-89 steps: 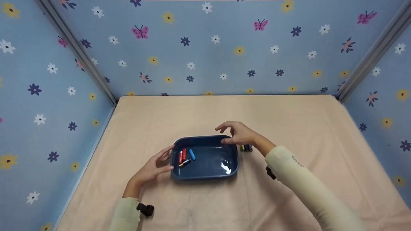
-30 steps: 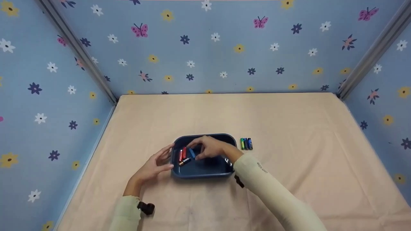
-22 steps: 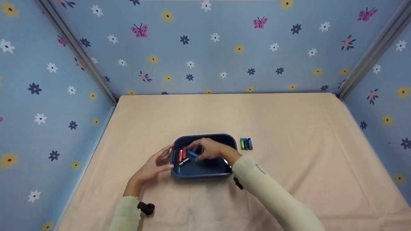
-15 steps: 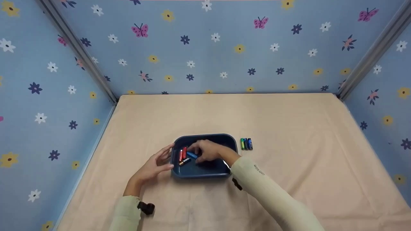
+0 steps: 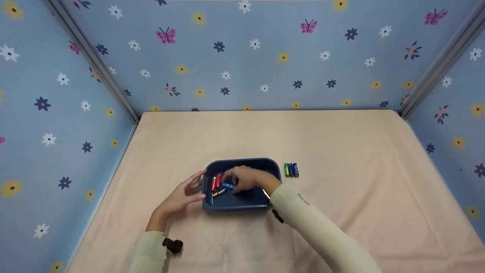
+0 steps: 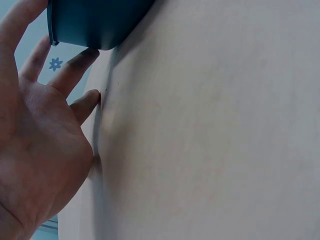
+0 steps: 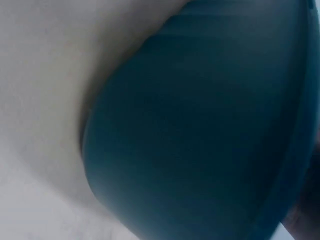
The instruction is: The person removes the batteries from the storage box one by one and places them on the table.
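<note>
A dark blue tray (image 5: 242,207) sits mid-table in the head view. My left hand (image 5: 180,200) rests against its left side with fingers and thumb spread; in the left wrist view the fingers reach the tray's outer wall (image 6: 95,22). Inside the tray, my right hand (image 5: 248,178) has its thumb and a finger at the two ends of a light blue battery (image 5: 229,186). Two red batteries (image 5: 216,181) lie side by side at the tray's left, with a black and copper battery (image 5: 219,192) just below. Only the tray's outer wall (image 7: 190,130) fills the right wrist view.
Green, dark and blue batteries (image 5: 291,170) stand in a row on the cloth, right of the tray. The pale cloth-covered table (image 5: 341,144) is bounded by flowered blue panels (image 5: 242,68) behind and at both sides.
My right hand has come from over the tray's right rim to the batteries at left. The light blue battery has turned from near-vertical to nearly sideways. My left hand has stayed put.
</note>
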Motion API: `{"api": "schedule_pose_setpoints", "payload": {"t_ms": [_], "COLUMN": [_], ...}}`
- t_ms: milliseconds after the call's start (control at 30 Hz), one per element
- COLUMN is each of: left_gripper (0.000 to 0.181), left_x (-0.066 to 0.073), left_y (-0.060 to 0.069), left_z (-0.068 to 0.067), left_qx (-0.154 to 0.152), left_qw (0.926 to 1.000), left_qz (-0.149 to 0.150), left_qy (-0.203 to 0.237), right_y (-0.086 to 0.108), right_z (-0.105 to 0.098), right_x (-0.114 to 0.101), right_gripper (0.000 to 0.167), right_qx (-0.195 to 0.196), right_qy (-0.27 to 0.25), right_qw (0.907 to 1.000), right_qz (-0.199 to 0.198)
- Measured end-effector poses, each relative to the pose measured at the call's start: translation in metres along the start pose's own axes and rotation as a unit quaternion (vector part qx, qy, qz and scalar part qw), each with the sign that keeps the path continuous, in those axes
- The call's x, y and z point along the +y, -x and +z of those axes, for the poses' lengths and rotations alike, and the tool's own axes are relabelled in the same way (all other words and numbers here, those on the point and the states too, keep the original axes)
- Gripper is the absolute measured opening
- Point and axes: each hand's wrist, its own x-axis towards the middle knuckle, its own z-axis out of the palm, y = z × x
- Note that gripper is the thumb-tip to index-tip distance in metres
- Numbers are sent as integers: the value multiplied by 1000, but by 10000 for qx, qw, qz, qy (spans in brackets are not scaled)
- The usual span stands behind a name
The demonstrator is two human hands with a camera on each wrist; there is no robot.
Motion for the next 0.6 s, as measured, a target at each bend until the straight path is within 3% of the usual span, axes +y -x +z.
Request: {"api": "schedule_pose_setpoints", "payload": {"t_ms": [100,267,467,600], "left_gripper": [86,86,88,88], "left_x": [1,2,1,2], "left_y": [0,1,0,0], "left_z": [0,0,1,1], "left_qx": [12,26,69,88], "left_qw": [10000,9999,10000,9999], "left_qz": [24,78,-68,-84], "left_qy": [-41,-130,-13,-51], "right_y": [15,19,23,28], "right_z": [-9,-15,-21,-25], "right_x": [-13,-8,-4,-3], "right_gripper": [48,52,48,56], "right_qx": [-250,-687,-985,-1185], "right_qy": [102,161,204,195], "right_qw": [9996,9971,9944,9924], "right_qz": [-75,-270,-337,-277]}}
